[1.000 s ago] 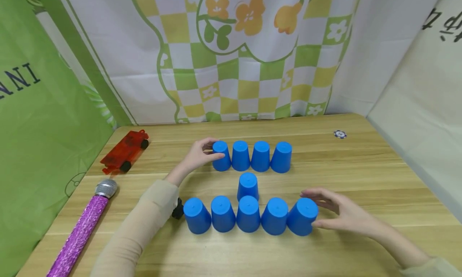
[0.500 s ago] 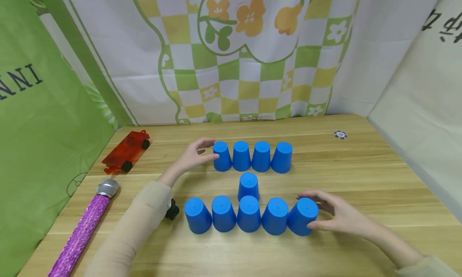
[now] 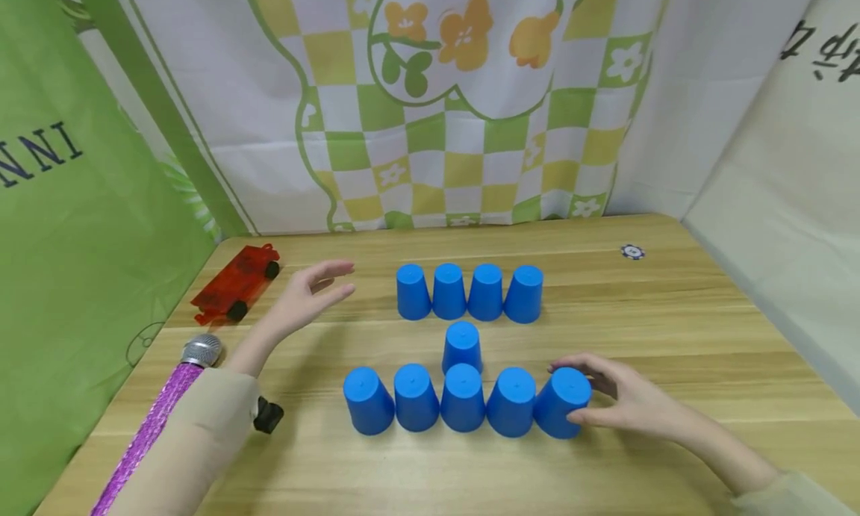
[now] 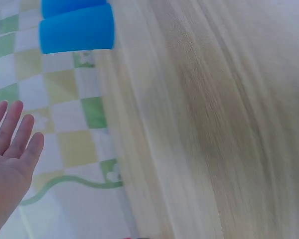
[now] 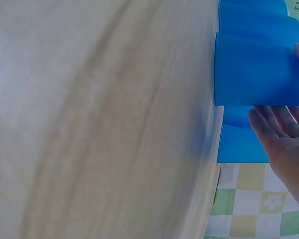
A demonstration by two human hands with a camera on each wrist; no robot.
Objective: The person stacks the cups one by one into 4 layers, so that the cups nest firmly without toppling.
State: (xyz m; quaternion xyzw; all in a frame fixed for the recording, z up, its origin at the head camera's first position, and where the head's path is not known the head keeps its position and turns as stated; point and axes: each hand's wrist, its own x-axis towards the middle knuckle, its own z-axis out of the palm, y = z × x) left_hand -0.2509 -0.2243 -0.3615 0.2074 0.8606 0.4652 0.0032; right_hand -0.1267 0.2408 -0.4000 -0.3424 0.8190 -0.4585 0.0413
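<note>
A wooden table (image 3: 672,314) fills the lower part of the frame. At lower centre stands a row of five upside-down blue cups (image 3: 416,398), and at centre a row of four blue cups (image 3: 449,292). A purple microphone (image 3: 164,404) lies at lower left. The right hand (image 3: 621,396), lower right, holds the rightmost front cup (image 3: 561,402) between thumb and fingers; the left hand (image 3: 304,301), left of centre, keeps a wide grip, apart from the cups. Left lies a red toy car (image 3: 238,283), right a poker chip (image 3: 632,252)

"What colour are the cups (image 3: 462,400)?"
"All blue! The toy car (image 3: 235,283) is red with black wheels (image 3: 237,311)."
"And the cloth (image 3: 463,166)?"
"Green, yellow and white checks, with orange flowers (image 3: 534,42)."
</note>
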